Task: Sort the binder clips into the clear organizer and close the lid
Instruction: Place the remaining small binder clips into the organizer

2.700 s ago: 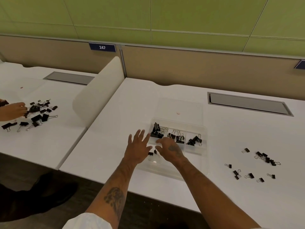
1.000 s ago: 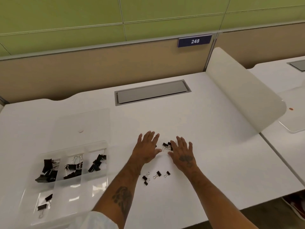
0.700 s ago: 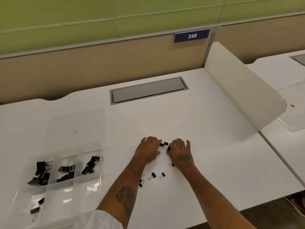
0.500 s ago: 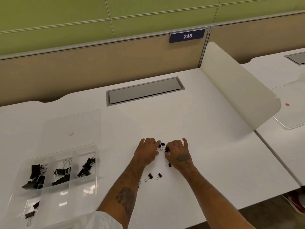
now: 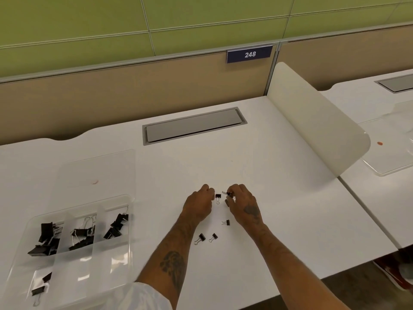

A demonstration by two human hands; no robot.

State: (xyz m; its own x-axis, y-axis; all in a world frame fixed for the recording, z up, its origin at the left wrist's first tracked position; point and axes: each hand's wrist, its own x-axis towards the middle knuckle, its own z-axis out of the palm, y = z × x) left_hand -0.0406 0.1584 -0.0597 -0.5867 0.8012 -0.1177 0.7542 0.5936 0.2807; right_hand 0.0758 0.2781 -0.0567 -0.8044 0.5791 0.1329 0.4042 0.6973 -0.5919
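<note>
Head cam looks fwd/down, close over white desk (image 5: 279,198).

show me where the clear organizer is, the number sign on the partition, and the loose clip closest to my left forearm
clear organizer (image 5: 130,222): head view, right wall.
number sign (image 5: 249,54): head view, on its digits.
loose clip (image 5: 201,237): head view, black body.

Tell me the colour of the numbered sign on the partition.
The sign is dark blue with white digits, 248; the head view shows it clearly.
</note>
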